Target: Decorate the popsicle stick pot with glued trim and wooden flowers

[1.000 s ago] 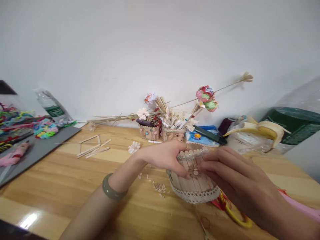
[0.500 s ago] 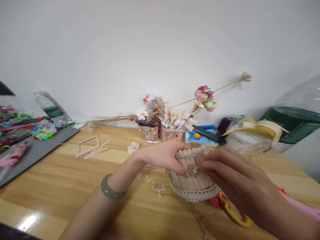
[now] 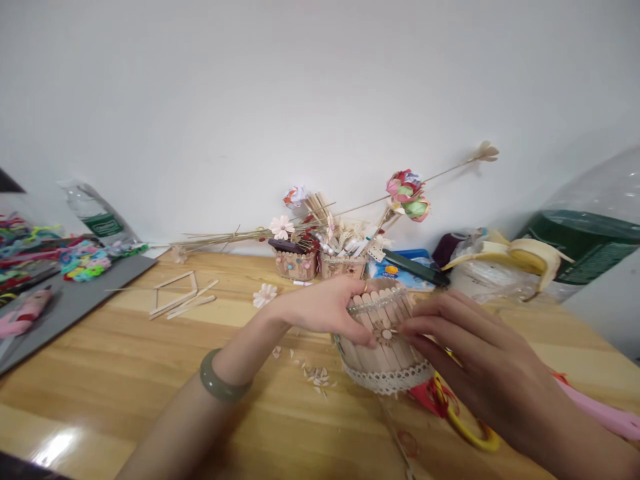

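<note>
Left hand [image 3: 325,310] clasps pot [image 3: 373,360] by rim, on desk [image 3: 125,373] — right hand [image 3: 470,360] narrow, fingertips on flower [image 3: 386,333] at pot front. I'd hold pot steady, press flower gently — no twisting.

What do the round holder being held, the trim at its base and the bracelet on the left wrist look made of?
Holder: flat pale sticks set side by side with rounded ends, bare matte wood by the look. Trim: white openwork lace with a scalloped edge, probably fabric. Bracelet: a smooth, glossy grey-green ring, stone-like, perhaps jade or glass; the picture does not show which.
</note>
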A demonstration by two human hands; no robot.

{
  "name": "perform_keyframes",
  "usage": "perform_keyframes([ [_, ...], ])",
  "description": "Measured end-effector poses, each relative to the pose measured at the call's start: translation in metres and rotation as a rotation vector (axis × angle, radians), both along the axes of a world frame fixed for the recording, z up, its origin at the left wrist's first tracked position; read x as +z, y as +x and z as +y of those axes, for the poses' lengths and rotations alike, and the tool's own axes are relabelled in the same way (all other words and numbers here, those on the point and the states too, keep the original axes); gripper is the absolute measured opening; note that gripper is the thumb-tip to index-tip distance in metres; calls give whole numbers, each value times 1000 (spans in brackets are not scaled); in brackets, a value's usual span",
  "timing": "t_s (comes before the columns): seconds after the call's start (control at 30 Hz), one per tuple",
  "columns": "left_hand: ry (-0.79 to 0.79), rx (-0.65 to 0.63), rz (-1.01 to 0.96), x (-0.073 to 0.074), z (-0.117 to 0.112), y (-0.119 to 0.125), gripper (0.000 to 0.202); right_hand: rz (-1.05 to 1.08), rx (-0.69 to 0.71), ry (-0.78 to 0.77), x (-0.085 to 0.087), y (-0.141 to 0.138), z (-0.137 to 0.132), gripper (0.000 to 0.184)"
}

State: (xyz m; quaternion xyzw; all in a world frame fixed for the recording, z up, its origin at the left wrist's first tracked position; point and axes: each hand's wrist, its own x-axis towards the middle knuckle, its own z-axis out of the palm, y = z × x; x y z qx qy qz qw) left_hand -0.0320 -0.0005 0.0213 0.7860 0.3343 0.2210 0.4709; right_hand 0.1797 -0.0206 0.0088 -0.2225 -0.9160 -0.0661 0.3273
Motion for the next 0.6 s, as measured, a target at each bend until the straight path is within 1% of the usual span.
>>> perform_keyframes([
  [0.13, 27, 24, -4, 0, 0, 0, 35, 21, -16, -33, -3, 1, 0, 8],
  [0.3, 4, 63, -35, 1, -1, 1, 40, 70, -47, -82, -4, 2, -1, 9],
  [0.4, 14, 83, -73, 0, -2, 3, 38, 120, -84, -105, -4, -1, -3, 7],
  [0.5, 18, 130, -114, -1, -3, 6, 36, 197, -144, -129, -4, -3, -5, 5],
  [0.6, -12, 202, -134, -2, -6, 9, 34, 260, -193, -170, -6, -4, -6, 3],
])
